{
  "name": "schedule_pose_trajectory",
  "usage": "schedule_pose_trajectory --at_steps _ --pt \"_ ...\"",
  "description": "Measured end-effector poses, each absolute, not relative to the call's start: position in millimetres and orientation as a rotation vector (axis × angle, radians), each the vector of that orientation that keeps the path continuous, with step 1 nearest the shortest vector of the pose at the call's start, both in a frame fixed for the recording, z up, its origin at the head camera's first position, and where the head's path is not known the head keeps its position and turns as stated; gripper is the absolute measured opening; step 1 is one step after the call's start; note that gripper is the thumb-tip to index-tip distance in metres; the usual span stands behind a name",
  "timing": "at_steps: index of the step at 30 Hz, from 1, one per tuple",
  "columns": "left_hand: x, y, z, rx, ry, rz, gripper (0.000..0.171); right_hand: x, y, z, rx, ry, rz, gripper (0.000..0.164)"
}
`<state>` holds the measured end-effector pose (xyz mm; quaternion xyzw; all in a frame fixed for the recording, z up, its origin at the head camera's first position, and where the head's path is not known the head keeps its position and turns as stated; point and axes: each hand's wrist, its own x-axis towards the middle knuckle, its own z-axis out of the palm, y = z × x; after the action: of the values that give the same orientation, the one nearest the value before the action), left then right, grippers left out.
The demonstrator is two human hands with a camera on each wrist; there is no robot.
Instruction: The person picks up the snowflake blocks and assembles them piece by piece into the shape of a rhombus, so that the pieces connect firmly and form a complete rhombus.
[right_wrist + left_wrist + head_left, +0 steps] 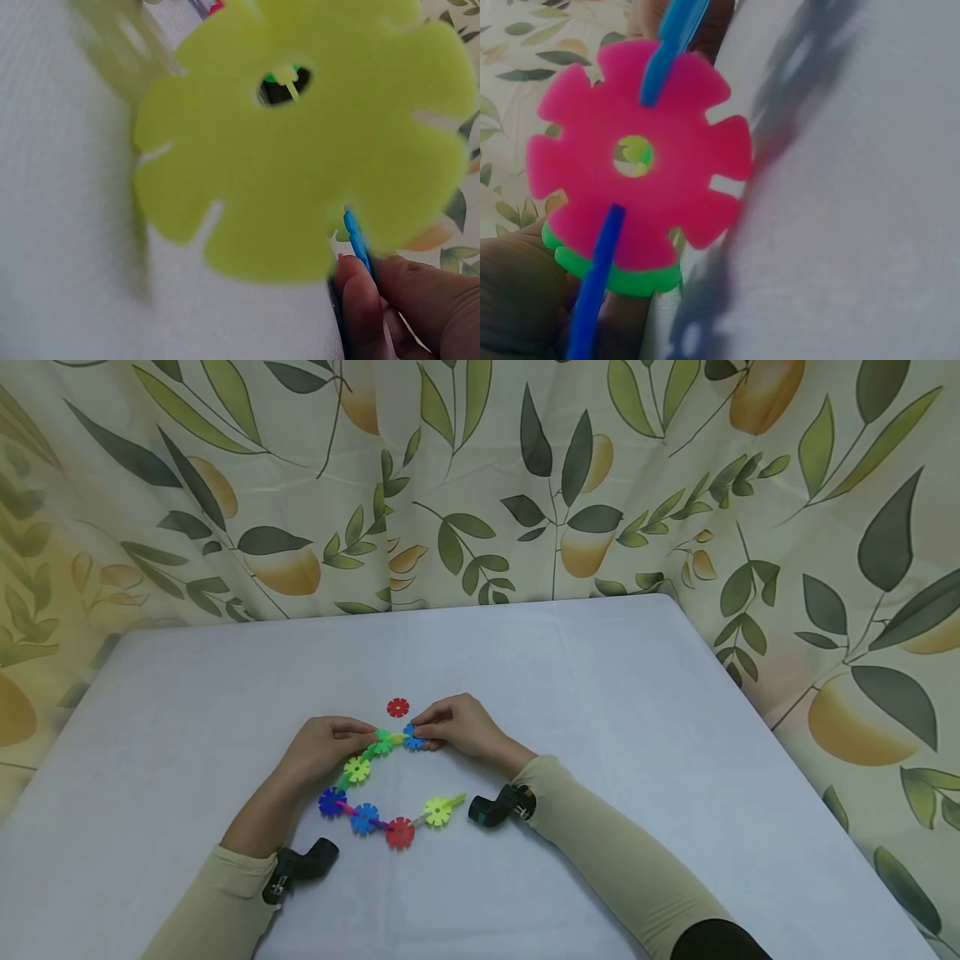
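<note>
A curved chain of slotted plastic flower discs lies between the hands in the head view, in green, yellow, blue, pink and red. My left hand [322, 750] pinches a green disc [383, 743] near the chain's far end. My right hand [468, 728] pinches a blue disc [413, 739], which meets a yellow disc [397, 738] beside the green one. In the left wrist view, a pink disc [682, 142] with blue discs in its slots covers much of that hand. A yellow-green disc [300, 180] fills the right wrist view, above the fingertips holding the blue disc [357, 238].
A single red disc [398, 707] lies just beyond the hands on the white-covered table [600, 693]. The chain's near end, a yellow disc [438, 812], is close to the right wrist camera [495, 807]. A leaf-and-fruit patterned curtain [465, 485] hangs behind the table.
</note>
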<state>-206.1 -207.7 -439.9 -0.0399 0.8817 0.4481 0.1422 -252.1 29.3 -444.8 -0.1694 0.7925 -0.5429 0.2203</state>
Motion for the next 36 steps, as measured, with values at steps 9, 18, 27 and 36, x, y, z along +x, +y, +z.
schedule_pose_trajectory --at_steps 9,18,27,36 --pt "-208 -209 -439 -0.107 2.533 1.306 0.035 -253 29 -446 -0.447 2.200 -1.506 0.018" --pt "-209 -215 -439 -0.110 2.549 1.270 0.039 -253 31 -446 -0.428 2.189 -1.526 0.020" --pt "-209 -229 -438 -0.093 2.558 1.265 0.041 -255 35 -444 -0.386 2.220 -1.577 0.023" --pt "-211 -243 -437 -0.108 2.559 1.265 0.045 -259 39 -443 -0.487 2.332 -1.423 0.026"
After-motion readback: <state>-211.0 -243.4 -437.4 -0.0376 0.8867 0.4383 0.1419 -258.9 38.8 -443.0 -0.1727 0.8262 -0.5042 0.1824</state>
